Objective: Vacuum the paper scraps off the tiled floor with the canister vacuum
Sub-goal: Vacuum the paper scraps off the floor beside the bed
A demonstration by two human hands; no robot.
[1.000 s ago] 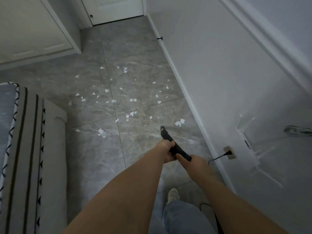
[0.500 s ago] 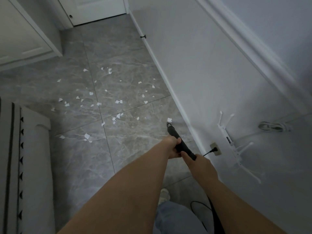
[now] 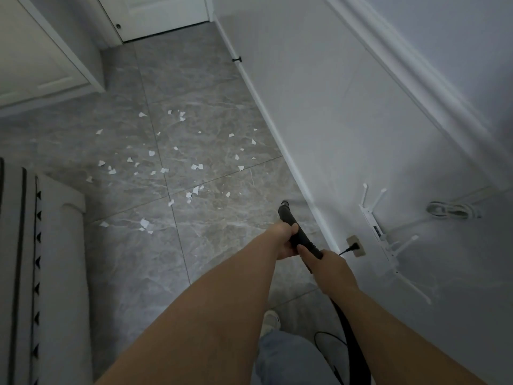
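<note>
Both grips, left hand (image 3: pixel 286 240) and right hand (image 3: pixel 330 269), clasp 1 vacuum hose (image 3: pixel 295 229); paper scraps (image 3: pixel 194 166) uncountable.

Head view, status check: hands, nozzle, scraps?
Left hand and right hand grip vacuum nozzle. Paper scraps on tiles ahead. Path unobstructed.

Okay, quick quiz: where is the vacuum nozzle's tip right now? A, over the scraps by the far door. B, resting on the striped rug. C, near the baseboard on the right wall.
C: the black nozzle, held by the left hand and right hand, points at bare tile beside the baseboard.
</note>
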